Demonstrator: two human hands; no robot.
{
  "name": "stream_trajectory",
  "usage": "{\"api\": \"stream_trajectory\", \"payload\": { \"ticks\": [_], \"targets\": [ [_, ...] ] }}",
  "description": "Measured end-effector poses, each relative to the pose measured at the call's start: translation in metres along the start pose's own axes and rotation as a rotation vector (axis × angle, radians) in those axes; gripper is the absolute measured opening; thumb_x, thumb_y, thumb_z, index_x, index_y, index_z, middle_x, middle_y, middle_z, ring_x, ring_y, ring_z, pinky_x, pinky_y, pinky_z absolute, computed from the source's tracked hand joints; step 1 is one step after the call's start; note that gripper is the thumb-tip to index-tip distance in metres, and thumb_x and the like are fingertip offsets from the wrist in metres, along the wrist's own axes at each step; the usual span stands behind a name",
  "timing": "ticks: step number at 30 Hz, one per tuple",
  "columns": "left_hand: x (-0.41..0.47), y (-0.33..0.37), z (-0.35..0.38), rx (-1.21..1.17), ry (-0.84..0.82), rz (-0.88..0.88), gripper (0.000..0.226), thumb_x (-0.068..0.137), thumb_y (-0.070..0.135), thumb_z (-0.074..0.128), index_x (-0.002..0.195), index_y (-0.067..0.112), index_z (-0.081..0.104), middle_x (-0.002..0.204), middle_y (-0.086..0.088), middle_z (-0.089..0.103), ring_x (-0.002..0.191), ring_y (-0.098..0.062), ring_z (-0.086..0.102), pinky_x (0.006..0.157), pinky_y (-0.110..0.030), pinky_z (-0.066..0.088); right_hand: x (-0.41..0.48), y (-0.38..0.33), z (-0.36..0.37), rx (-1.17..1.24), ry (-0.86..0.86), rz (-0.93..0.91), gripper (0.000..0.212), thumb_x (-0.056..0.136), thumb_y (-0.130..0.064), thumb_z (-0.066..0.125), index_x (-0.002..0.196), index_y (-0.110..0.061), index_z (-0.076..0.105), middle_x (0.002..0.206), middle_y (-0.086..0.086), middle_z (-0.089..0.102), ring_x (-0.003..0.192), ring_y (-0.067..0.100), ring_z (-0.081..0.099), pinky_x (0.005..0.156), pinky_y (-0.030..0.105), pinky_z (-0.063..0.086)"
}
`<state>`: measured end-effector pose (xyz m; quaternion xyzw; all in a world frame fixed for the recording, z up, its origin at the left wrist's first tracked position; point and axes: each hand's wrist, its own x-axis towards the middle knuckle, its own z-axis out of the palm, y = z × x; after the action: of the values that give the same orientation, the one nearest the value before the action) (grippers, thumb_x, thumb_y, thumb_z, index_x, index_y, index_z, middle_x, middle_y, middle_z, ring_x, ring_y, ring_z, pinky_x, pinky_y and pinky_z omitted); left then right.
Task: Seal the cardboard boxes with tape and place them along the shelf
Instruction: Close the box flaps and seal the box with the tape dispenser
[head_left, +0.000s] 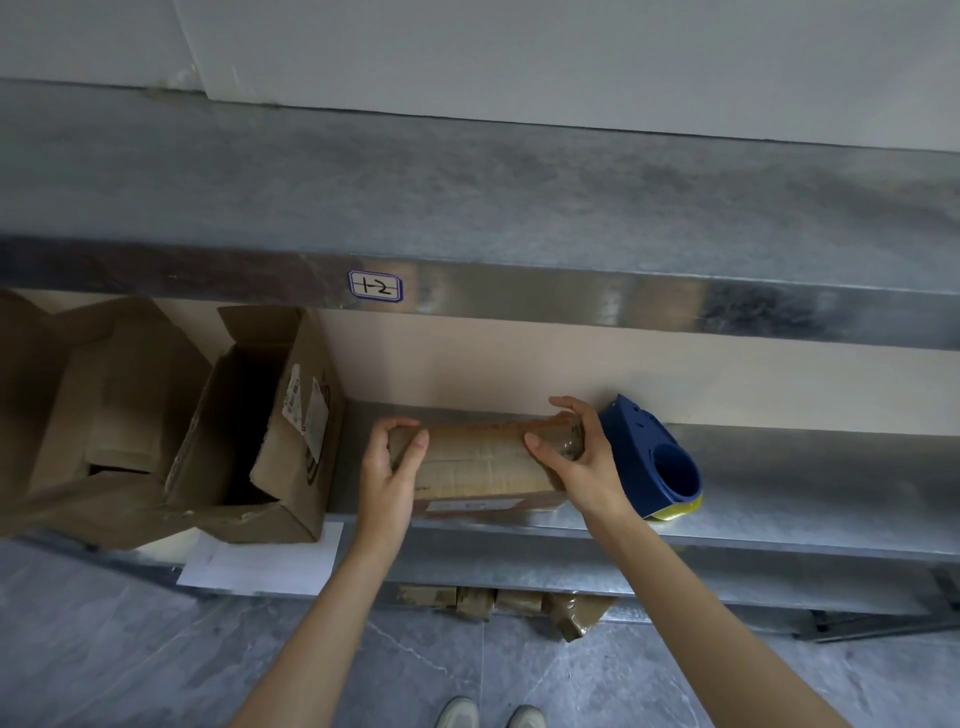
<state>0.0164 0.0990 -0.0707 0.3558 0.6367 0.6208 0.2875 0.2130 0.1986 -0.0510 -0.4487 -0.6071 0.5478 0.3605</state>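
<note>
A small flat cardboard box (480, 462), wrapped in clear tape, lies on the metal shelf (810, 493). My left hand (392, 467) grips its left end, fingers curled over the top edge. My right hand (576, 457) grips its right end, thumb on the front face and fingers over the taped end. A blue tape dispenser (652, 462) with a yellow edge sits on the shelf just right of my right hand. An open cardboard box (260, 431) with its flaps up stands to the left of the small box.
Another open box (93, 410) stands at the far left. White paper (265, 564) lies under the open boxes at the shelf edge. An upper shelf (467, 208) with a label "1-2" (375, 286) overhangs. Several taped parcels (519, 605) lie below on the grey floor.
</note>
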Motion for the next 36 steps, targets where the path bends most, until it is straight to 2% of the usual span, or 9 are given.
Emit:
{"api": "stream_trajectory", "payload": {
  "ticks": [6,10,17,21,23,27,30,32,36],
  "targets": [
    [0.003,0.000,-0.001,0.056,0.011,0.015,0.020,0.099,0.008,0.053,0.103,0.027,0.055,0.103,0.006,0.059,0.094,0.006,0.056,0.080,-0.006,0.042,-0.001,0.001,0.002,-0.225,0.008,-0.213,0.033,0.091,-0.018,0.068,0.123,-0.023,0.059,0.123,-0.006,0.054,0.118,0.012,0.049,0.101,0.030,0.042],
    [-0.003,0.000,-0.001,0.011,0.028,0.012,0.018,0.101,0.007,0.049,0.103,0.023,0.057,0.100,0.005,0.060,0.092,0.003,0.057,0.079,-0.009,0.043,-0.001,0.001,-0.001,-0.253,-0.047,-0.202,0.028,0.093,-0.020,0.066,0.119,-0.026,0.059,0.120,-0.004,0.056,0.113,0.007,0.051,0.097,0.024,0.042],
    [-0.005,-0.001,-0.002,0.030,0.045,0.007,0.018,0.103,0.012,0.047,0.102,0.026,0.058,0.100,0.004,0.061,0.097,-0.011,0.058,0.090,-0.034,0.045,-0.003,-0.001,-0.004,-0.117,-0.073,-0.113,0.022,0.104,-0.018,0.043,0.118,-0.019,0.059,0.111,-0.008,0.058,0.098,-0.004,0.052,0.085,0.009,0.040],
    [-0.002,-0.001,-0.001,0.064,0.036,0.001,0.015,0.100,0.012,0.053,0.102,0.027,0.056,0.098,0.014,0.061,0.098,-0.011,0.058,0.090,-0.030,0.045,-0.003,-0.002,-0.002,-0.295,-0.039,-0.162,0.027,0.105,-0.020,0.042,0.126,-0.021,0.058,0.120,-0.003,0.053,0.109,0.003,0.049,0.099,0.021,0.040],
    [-0.002,-0.002,-0.003,0.137,0.004,0.028,0.010,0.097,0.020,0.059,0.103,0.026,0.054,0.098,0.022,0.058,0.099,-0.003,0.056,0.087,-0.027,0.046,-0.004,-0.002,-0.002,-0.533,0.036,-0.281,0.029,0.104,-0.019,0.044,0.126,-0.018,0.063,0.129,0.003,0.050,0.121,0.016,0.045,0.106,0.033,0.038],
    [-0.003,-0.002,-0.007,0.633,0.074,0.344,0.041,0.091,0.054,0.058,0.112,0.018,0.057,0.116,0.001,0.053,0.110,-0.013,0.047,0.090,-0.033,0.042,-0.004,-0.009,0.000,-0.923,-0.033,-0.535,0.034,0.103,-0.033,0.043,0.126,-0.020,0.063,0.135,0.005,0.054,0.134,0.030,0.042,0.113,0.056,0.030],
    [0.001,0.005,-0.010,0.868,-0.021,0.562,0.047,0.091,0.054,0.052,0.120,0.018,0.062,0.129,-0.002,0.056,0.124,-0.023,0.047,0.102,-0.045,0.040,-0.003,-0.010,-0.003,-0.975,-0.171,-0.465,0.055,0.098,-0.057,0.027,0.136,-0.027,0.054,0.141,-0.003,0.051,0.141,0.023,0.033,0.118,0.052,0.022],
    [0.002,0.007,-0.012,0.924,-0.120,0.596,0.052,0.092,0.056,0.049,0.126,0.019,0.063,0.133,-0.002,0.058,0.130,-0.026,0.048,0.108,-0.050,0.038,-0.002,-0.008,-0.005,-0.969,-0.180,-0.457,0.058,0.096,-0.062,0.028,0.138,-0.029,0.051,0.138,-0.005,0.052,0.136,0.020,0.036,0.112,0.048,0.032],
    [0.000,0.010,-0.015,0.962,-0.190,0.530,0.063,0.089,0.067,0.045,0.132,0.023,0.060,0.122,0.002,0.062,0.116,-0.023,0.052,0.090,-0.041,0.048,-0.002,-0.005,0.000,-0.941,-0.134,-0.439,0.058,0.093,-0.068,0.033,0.131,-0.030,0.054,0.126,-0.007,0.057,0.123,0.018,0.044,0.095,0.043,0.045]
  ]
}}
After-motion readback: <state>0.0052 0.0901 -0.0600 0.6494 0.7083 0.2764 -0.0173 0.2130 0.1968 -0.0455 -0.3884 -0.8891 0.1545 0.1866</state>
